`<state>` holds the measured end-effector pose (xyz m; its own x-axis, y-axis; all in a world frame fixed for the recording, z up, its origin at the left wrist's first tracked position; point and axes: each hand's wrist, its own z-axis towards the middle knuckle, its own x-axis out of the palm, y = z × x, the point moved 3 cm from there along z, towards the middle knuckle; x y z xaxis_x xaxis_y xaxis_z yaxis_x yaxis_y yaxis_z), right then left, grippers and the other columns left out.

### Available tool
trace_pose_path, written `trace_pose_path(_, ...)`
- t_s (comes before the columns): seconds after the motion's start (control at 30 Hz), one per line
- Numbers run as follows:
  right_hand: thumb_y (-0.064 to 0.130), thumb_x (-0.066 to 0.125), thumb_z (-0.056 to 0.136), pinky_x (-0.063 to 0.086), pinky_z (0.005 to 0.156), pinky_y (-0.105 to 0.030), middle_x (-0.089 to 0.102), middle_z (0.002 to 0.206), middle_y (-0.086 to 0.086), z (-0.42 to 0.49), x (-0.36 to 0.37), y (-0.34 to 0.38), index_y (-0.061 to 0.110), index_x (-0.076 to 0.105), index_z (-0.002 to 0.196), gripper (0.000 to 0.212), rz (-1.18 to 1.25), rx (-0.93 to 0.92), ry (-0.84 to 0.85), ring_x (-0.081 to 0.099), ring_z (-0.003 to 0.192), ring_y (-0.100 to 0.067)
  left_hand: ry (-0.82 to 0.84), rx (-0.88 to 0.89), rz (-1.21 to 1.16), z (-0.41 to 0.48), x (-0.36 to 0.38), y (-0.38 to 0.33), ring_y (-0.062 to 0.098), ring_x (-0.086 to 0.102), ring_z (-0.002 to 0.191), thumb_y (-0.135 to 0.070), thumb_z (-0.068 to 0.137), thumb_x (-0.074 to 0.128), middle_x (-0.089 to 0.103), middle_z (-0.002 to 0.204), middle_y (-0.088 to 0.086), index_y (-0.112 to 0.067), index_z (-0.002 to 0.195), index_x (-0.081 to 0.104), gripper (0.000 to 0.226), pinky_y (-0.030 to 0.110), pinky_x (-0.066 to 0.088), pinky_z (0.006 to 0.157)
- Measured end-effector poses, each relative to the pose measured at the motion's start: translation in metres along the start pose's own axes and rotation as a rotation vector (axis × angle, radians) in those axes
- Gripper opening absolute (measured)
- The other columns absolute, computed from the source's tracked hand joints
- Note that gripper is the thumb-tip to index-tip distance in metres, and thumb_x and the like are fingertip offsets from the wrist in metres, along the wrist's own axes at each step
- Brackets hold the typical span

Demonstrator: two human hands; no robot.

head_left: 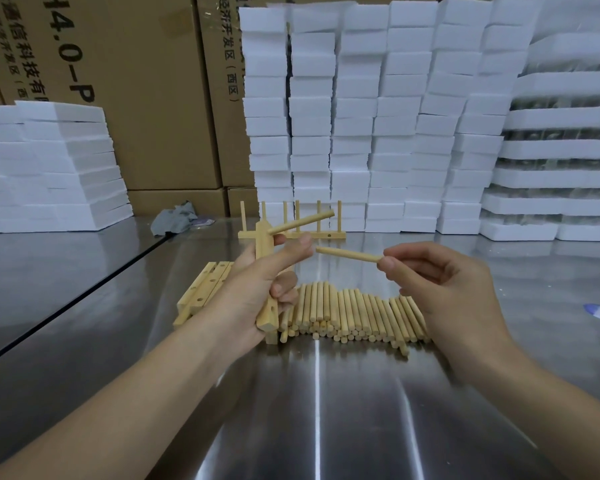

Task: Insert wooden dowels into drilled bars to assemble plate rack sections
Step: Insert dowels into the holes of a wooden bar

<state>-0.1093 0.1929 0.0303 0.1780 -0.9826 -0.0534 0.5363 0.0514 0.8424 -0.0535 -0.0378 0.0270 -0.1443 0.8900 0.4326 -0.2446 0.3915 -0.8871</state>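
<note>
Left hand raised above the bench, fingers curled round one near-upright drilled bar carrying one seated dowel. Right hand level with it, fingers pinching one loose dowel by its end, tip aimed at the bar. Finished section behind: six dowels.

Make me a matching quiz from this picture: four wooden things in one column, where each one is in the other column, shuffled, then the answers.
Things
1. drilled bar
2. single dowel
3. dowel pile
4. finished rack section

Places
A. standing upright at the far side of the table
B. gripped in the left hand
C. lying on the table below the hands
D. pinched by the right hand

Pairs: 1-B, 2-D, 3-C, 4-A
</note>
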Motion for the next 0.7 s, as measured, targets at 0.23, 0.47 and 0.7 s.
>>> trace_pose_path(0.23,0.026,0.085,0.085,0.057,0.077,-0.017,0.079,0.087,0.007,-0.0029,0.0043,0.0036,0.034,0.079,0.089,0.011,-0.013,-0.053,0.059,0.075,0.086,-0.009,-0.080,0.050,0.120,-0.0019,-0.0005,0.0019,0.009,0.032,0.047,-0.016,0.075,0.095,0.054,0.057,-0.009,-0.016,0.126,0.054,0.065,0.022,0.036,0.044)
trace_pose_path(0.47,0.022,0.084,0.087,0.057,0.079,-0.026,0.079,0.088,0.007,-0.0022,0.0032,0.0028,0.029,0.080,0.090,0.008,-0.014,-0.025,0.042,0.074,0.088,-0.009,-0.111,0.085,0.191,-0.0010,-0.0059,-0.0001,0.013,0.033,0.049,-0.020,0.075,0.096,0.052,0.055,-0.008,-0.016,0.130,0.056,0.068,0.023,0.039,0.046)
trace_pose_path(0.7,0.014,0.081,0.089,0.057,0.083,-0.026,0.079,0.093,0.010,-0.0033,0.0039,0.0056,0.036,0.079,0.091,0.022,-0.033,-0.049,0.073,0.074,0.093,-0.007,-0.071,0.083,0.178,-0.0007,-0.0045,-0.0027,0.010,0.033,0.048,-0.015,0.079,0.090,0.082,0.106,0.006,-0.014,0.134,0.051,0.068,0.021,0.040,0.047)
